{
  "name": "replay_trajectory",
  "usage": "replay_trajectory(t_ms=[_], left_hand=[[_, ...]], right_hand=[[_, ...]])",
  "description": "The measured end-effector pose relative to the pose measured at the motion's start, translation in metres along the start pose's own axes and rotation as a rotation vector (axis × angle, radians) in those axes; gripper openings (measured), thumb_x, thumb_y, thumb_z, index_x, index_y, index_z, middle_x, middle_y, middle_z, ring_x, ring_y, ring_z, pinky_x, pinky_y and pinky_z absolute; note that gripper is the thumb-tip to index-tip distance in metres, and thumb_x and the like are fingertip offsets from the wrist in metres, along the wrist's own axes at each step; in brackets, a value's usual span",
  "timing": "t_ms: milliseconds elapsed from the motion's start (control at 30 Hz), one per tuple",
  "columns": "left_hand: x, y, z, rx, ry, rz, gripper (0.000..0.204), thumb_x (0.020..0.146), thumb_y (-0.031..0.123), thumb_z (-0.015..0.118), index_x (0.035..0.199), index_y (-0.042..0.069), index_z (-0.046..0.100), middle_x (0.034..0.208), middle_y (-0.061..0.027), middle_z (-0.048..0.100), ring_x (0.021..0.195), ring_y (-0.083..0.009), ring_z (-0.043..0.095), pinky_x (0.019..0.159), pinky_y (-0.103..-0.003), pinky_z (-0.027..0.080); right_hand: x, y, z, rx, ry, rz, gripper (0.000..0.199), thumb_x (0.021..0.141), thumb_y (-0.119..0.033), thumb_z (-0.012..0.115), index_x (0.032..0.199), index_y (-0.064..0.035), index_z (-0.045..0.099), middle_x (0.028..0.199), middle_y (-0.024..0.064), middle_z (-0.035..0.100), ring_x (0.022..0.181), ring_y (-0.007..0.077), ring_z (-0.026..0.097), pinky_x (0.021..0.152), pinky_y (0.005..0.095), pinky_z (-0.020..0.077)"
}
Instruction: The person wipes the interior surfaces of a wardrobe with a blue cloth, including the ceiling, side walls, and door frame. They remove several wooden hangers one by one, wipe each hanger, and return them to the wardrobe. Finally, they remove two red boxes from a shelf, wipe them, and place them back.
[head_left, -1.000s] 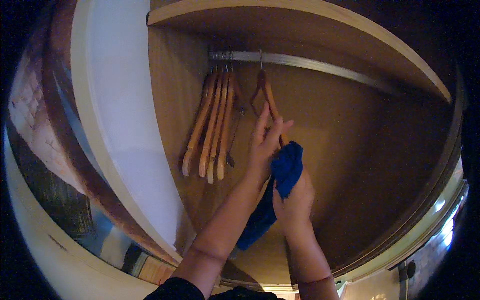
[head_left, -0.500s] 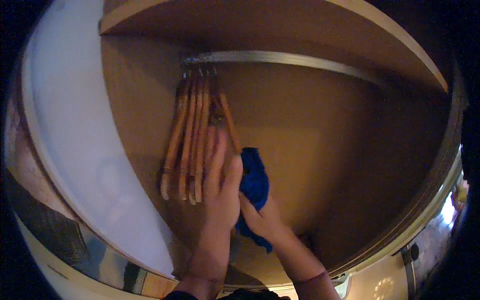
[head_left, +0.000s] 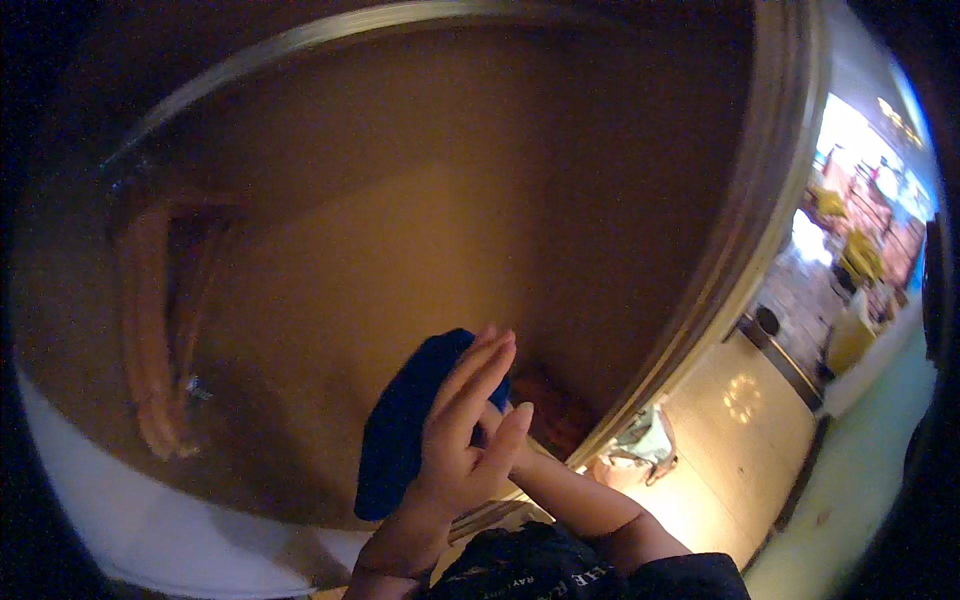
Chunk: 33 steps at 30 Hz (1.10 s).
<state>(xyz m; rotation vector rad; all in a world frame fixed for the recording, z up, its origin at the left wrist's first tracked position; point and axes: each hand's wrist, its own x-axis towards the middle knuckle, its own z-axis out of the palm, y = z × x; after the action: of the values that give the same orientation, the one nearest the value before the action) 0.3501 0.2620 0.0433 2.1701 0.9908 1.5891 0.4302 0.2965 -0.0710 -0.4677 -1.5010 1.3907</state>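
Note:
A dark blue cloth (head_left: 405,420) is bunched in front of me, low inside the wardrobe. My left hand (head_left: 468,425) lies across its right side, fingers stretched out and thumb apart. Behind the left palm and thumb is my right hand (head_left: 493,417), mostly hidden, with the cloth apparently in its grip. Several wooden hangers (head_left: 150,330) hang together at the left, well away from both hands.
A metal rail (head_left: 300,38) curves along the top of the wardrobe. Something dark red (head_left: 550,405) lies in its lower right corner. Past the right-hand frame (head_left: 770,190), a pale cloth (head_left: 645,445) rests on the lit floor (head_left: 715,460). A white panel borders the lower left.
My view has swung right and down, so the hangers now appear farther left. Both hands have moved away from the hangers with the blue cloth, and the left hand now crosses over the right.

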Motion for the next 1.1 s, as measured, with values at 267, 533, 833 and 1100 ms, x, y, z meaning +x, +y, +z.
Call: replay_trajectory(t_ms=[267, 533, 833, 1100], left_hand=[[-0.022, -0.047, 0.122, -0.100, -0.071, 0.053, 0.055, 0.092, 0.034, 0.043, 0.133, -0.002, 0.039, 0.140, -0.0214, 0.033, 0.132, -0.0354, 0.027, 0.109, -0.044, 0.018], [-0.010, -0.085, 0.255, -0.608, -0.214, -0.248, 0.066, 0.096, 0.043, 0.023, 0.142, -0.003, 0.013, 0.149, -0.0208, 0.015, 0.138, -0.0333, 0.012, 0.112, -0.041, 0.009], [0.013, -0.090, 0.347, -0.451, 0.067, -0.272, 0.056, 0.098, 0.035, 0.017, 0.142, 0.000, 0.019, 0.148, -0.0192, 0.018, 0.138, -0.0307, 0.014, 0.112, -0.037, 0.008], [-0.100, -0.158, 0.401, -0.831, 0.194, -0.799, 0.056, 0.099, 0.038, 0.014, 0.140, 0.001, 0.025, 0.145, -0.0135, 0.027, 0.135, -0.0277, 0.021, 0.112, -0.035, 0.011]], right_hand=[[-0.082, -0.023, -0.098, 0.144, 0.456, 0.041, 0.088, 0.084, -0.069, 0.028, 0.142, -0.0033, 0.018, 0.144, 0.0131, 0.028, 0.132, 0.0259, 0.028, 0.108, 0.0369, 0.0230], [-0.087, -0.096, -0.188, -0.914, 0.424, -0.061, 0.043, 0.090, -0.029, 0.047, 0.124, -0.0032, 0.050, 0.128, 0.0152, 0.048, 0.120, 0.0299, 0.042, 0.104, 0.0411, 0.0277], [-0.019, -0.087, -0.286, -1.278, 0.620, -0.630, 0.030, 0.067, -0.017, 0.069, 0.095, -0.0085, 0.066, 0.121, 0.0244, 0.049, 0.115, 0.0492, 0.039, 0.102, 0.0556, 0.0260], [-0.053, -0.015, -0.282, -0.357, 0.646, -0.551, 0.054, 0.068, 0.001, 0.061, 0.120, 0.0035, 0.048, 0.120, 0.0206, 0.051, 0.113, 0.0360, 0.047, 0.100, 0.0461, 0.0344]])
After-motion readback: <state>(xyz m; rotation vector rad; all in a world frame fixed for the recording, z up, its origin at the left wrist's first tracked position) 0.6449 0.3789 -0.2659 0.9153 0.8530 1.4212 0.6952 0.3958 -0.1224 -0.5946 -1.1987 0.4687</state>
